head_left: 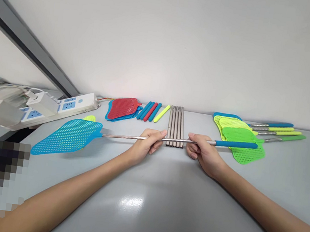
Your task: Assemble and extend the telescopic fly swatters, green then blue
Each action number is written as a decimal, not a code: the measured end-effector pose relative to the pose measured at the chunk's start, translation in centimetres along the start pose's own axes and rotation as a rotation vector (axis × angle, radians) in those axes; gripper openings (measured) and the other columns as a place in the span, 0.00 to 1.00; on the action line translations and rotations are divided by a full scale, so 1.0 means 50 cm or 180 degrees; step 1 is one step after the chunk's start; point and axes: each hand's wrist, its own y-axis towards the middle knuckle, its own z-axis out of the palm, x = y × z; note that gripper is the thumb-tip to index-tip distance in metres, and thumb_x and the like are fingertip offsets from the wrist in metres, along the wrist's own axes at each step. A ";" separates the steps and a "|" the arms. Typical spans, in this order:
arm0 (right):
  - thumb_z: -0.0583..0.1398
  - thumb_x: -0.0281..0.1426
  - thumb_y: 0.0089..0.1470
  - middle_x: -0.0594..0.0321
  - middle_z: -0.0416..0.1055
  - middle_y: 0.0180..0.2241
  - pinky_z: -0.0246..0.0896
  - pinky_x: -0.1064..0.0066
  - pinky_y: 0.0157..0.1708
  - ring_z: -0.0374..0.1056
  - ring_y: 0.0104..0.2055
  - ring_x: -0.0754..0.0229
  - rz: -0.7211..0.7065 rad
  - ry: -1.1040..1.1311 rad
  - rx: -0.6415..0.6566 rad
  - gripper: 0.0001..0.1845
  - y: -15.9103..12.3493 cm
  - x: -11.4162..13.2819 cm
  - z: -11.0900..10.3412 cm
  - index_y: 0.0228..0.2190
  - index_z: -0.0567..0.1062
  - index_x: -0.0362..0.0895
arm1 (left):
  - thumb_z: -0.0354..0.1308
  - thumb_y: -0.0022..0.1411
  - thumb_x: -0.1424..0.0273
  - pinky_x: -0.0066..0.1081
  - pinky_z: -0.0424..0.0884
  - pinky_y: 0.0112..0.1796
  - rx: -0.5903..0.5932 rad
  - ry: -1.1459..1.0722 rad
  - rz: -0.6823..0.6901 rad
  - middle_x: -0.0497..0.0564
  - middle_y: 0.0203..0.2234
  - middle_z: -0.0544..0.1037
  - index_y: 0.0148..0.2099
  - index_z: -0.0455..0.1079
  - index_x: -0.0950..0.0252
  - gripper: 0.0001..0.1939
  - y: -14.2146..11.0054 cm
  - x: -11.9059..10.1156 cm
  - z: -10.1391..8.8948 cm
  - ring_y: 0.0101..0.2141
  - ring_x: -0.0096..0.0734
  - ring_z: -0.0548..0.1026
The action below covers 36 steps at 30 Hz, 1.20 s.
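Note:
A blue fly swatter point(69, 137) is stretched out level above the table, its mesh head at the left and its blue grip at the right. My left hand point(147, 145) is closed around the thin part of its metal rod. Farther right, my right hand point(203, 152) pinches the thicker rod close to the blue grip. Just behind the rod, several metal tubes point(175, 122) lie side by side, partly covered by it. Left of them is a row of loose grips point(152, 112) in blue, red and yellow.
Red and blue swatter heads point(123, 108) lie stacked at the back left; a yellow one point(89, 118) shows behind the held head. Several whole swatters point(244, 145) overlap at the right. A power strip point(73, 103) with plugs and cables borders the table's left side. A wall rises behind.

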 end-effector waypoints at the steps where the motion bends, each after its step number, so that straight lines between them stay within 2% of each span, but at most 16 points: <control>1: 0.53 0.35 0.49 0.72 0.44 0.10 0.37 0.72 0.17 0.46 0.13 0.70 -0.0003 0.0000 -0.0001 0.22 0.000 0.000 0.000 0.11 0.52 0.44 | 0.47 0.58 0.59 0.27 0.47 0.19 0.0017 0.0012 0.0024 0.43 0.08 0.51 0.14 0.49 0.66 0.25 -0.001 0.000 0.001 0.15 0.20 0.52; 6: 0.53 0.35 0.49 0.72 0.45 0.11 0.37 0.72 0.17 0.46 0.13 0.70 -0.0018 0.0009 0.0016 0.22 0.001 -0.002 0.000 0.11 0.53 0.43 | 0.47 0.57 0.62 0.27 0.47 0.19 0.0148 -0.0002 0.0094 0.44 0.09 0.53 0.14 0.51 0.66 0.23 -0.003 -0.003 0.002 0.15 0.20 0.52; 15: 0.53 0.36 0.49 0.72 0.46 0.11 0.39 0.73 0.17 0.47 0.13 0.70 -0.0042 -0.0001 -0.0014 0.21 0.002 -0.006 0.002 0.11 0.54 0.43 | 0.48 0.56 0.64 0.26 0.48 0.19 0.0170 0.0005 0.0071 0.44 0.10 0.54 0.15 0.52 0.66 0.21 -0.003 -0.005 0.001 0.15 0.20 0.54; 25: 0.53 0.35 0.50 0.71 0.47 0.10 0.40 0.73 0.16 0.48 0.13 0.70 -0.0091 0.0004 0.0011 0.22 0.001 -0.010 0.001 0.10 0.56 0.43 | 0.47 0.58 0.65 0.26 0.49 0.20 0.0221 0.0188 0.0223 0.43 0.09 0.55 0.15 0.52 0.66 0.21 -0.005 -0.007 0.003 0.16 0.21 0.54; 36: 0.52 0.34 0.51 0.71 0.48 0.10 0.40 0.73 0.16 0.49 0.13 0.70 -0.0157 0.0036 -0.0001 0.21 0.003 -0.014 0.000 0.10 0.56 0.43 | 0.45 0.59 0.64 0.25 0.51 0.20 0.0160 0.0442 0.0159 0.43 0.09 0.56 0.15 0.53 0.66 0.22 -0.006 -0.010 0.006 0.15 0.20 0.55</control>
